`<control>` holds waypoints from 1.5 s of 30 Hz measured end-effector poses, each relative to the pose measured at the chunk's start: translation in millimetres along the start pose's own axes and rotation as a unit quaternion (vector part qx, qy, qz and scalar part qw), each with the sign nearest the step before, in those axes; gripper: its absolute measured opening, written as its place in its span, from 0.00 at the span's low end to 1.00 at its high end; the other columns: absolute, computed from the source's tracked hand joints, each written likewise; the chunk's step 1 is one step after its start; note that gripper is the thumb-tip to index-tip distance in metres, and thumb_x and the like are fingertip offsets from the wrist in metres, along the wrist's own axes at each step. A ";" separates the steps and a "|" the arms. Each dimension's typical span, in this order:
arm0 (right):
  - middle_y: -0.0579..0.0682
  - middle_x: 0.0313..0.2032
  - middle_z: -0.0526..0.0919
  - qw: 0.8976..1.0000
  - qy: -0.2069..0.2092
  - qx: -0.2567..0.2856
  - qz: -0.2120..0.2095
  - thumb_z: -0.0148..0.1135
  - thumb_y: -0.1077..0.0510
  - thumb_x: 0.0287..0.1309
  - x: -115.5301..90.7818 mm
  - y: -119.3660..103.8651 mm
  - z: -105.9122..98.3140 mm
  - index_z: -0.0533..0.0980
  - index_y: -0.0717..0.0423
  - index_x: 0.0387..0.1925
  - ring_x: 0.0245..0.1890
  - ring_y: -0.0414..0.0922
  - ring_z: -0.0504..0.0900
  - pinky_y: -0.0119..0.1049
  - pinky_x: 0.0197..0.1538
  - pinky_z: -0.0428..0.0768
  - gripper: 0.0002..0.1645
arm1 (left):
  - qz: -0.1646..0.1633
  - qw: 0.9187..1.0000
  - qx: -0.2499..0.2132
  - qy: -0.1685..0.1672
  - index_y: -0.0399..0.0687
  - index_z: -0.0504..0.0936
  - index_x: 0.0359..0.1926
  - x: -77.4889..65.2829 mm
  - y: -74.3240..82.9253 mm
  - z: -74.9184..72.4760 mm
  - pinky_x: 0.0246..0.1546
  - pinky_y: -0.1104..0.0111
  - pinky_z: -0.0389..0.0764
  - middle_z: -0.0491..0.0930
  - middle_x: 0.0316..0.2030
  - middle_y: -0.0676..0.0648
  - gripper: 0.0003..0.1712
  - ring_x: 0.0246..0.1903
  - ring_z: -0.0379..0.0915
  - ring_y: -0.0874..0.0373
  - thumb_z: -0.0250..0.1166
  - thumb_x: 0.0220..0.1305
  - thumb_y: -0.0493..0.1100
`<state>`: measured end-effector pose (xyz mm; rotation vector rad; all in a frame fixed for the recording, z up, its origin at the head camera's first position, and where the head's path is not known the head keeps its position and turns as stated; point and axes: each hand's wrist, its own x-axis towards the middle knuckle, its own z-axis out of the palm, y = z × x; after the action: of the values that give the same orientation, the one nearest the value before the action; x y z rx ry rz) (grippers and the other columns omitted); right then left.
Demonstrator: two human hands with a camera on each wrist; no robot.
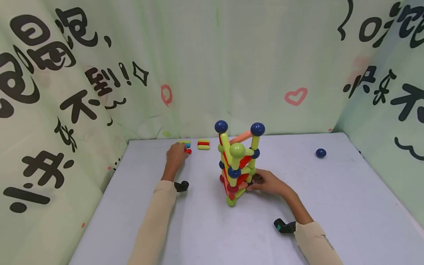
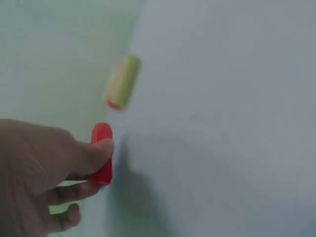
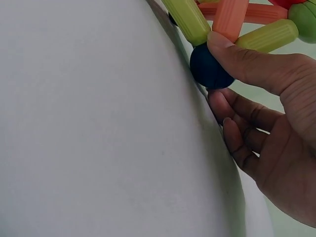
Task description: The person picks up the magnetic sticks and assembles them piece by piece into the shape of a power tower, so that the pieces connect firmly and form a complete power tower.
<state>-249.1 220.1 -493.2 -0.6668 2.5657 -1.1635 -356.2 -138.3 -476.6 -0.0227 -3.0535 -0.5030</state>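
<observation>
My left hand (image 1: 176,157) is at the back left of the table, pinching a red rod (image 2: 102,175) between thumb and fingers. Green and blue rods (image 1: 184,142) lie just beyond it. A tower of coloured rods and balls (image 1: 237,150) stands upright near the middle, with dark blue balls (image 1: 257,129) at two top corners. Low on the tower's right side, my right hand (image 1: 269,183) holds a dark blue ball (image 3: 210,69) between thumb and fingers. Green and orange rods (image 3: 230,19) join that ball in the right wrist view.
A small group of green and red rods (image 1: 203,144) lies left of the tower by the back edge. One loose dark blue ball (image 1: 320,153) sits at the right on the white table (image 1: 198,228). Curtains with black writing (image 1: 205,66) surround the table.
</observation>
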 end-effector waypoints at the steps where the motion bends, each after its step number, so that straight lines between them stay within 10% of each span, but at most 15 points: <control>1: 0.51 0.41 0.82 1.000 -0.002 0.000 -0.001 0.71 0.56 0.54 0.0 -0.1 0.6 0.75 0.59 0.54 0.39 0.45 0.75 0.33 0.44 0.77 0.26 | 0.001 1.000 -0.028 -0.003 0.42 0.81 0.44 -1.1 2.6 -2.7 0.41 0.56 0.80 0.80 0.42 0.42 0.12 0.43 0.76 0.48 0.68 0.62 0.43; 5: 0.50 0.41 0.81 1.000 -0.007 -0.001 -0.002 0.71 0.55 0.54 0.7 -1.3 3.2 0.75 0.59 0.54 0.39 0.45 0.74 0.32 0.42 0.77 0.27 | 0.035 0.975 -0.220 0.000 0.40 0.79 0.48 -11.3 19.8 -25.7 0.40 0.64 0.78 0.81 0.43 0.41 0.15 0.42 0.76 0.50 0.65 0.65 0.45; 10: 0.49 0.38 0.80 1.000 -0.001 -0.007 -0.005 0.71 0.55 0.54 0.7 -2.6 4.8 0.74 0.58 0.54 0.37 0.45 0.74 0.31 0.40 0.76 0.27 | 0.101 0.874 -0.475 -0.005 0.41 0.76 0.55 -34.9 59.3 -77.4 0.41 0.71 0.78 0.79 0.48 0.41 0.21 0.45 0.74 0.51 0.62 0.68 0.48; 14: 0.48 0.37 0.79 1.000 0.002 -0.010 -0.003 0.70 0.56 0.55 0.1 -2.2 5.7 0.74 0.58 0.54 0.37 0.45 0.73 0.31 0.39 0.76 0.26 | 0.152 0.791 -0.591 0.028 0.40 0.75 0.56 -50.8 89.7 -111.9 0.40 0.74 0.79 0.79 0.46 0.43 0.20 0.42 0.74 0.52 0.62 0.68 0.46; 18: 0.48 0.36 0.78 1.000 0.007 -0.010 -0.004 0.70 0.56 0.55 -0.6 -0.4 6.3 0.75 0.57 0.53 0.37 0.44 0.73 0.32 0.39 0.75 0.25 | 0.200 0.759 -0.618 0.046 0.40 0.74 0.56 -60.0 113.2 -128.7 0.40 0.74 0.79 0.82 0.47 0.43 0.19 0.44 0.76 0.51 0.62 0.68 0.42; 31: 0.48 0.38 0.79 1.000 0.012 -0.010 -0.015 0.70 0.54 0.56 -1.5 3.0 10.0 0.74 0.56 0.54 0.39 0.45 0.73 0.32 0.43 0.74 0.26 | 0.266 0.781 -0.565 0.018 0.41 0.70 0.66 -66.8 143.3 -127.0 0.59 0.62 0.77 0.81 0.48 0.33 0.23 0.51 0.80 0.48 0.55 0.73 0.40; 39: 0.47 0.36 0.77 0.999 0.019 -0.012 -0.024 0.70 0.54 0.56 -1.2 4.7 9.2 0.74 0.55 0.53 0.38 0.44 0.72 0.31 0.40 0.72 0.24 | 0.337 0.856 -0.391 0.005 0.48 0.75 0.65 -69.3 155.6 -134.0 0.43 0.71 0.80 0.79 0.46 0.43 0.23 0.45 0.74 0.55 0.59 0.70 0.45; 45: 0.48 0.41 0.80 1.000 0.016 0.004 -0.022 0.69 0.53 0.57 -1.0 8.2 11.8 0.73 0.55 0.56 0.41 0.44 0.73 0.31 0.46 0.74 0.27 | 0.359 0.884 -0.300 -0.007 0.51 0.81 0.59 -69.9 156.6 -135.6 0.32 0.72 0.73 0.75 0.38 0.47 0.20 0.39 0.68 0.56 0.64 0.67 0.47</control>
<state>-246.0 217.7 -507.1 -0.7132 2.5834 -1.2062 -277.0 -34.0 -301.6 -1.1089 -2.4704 -1.2967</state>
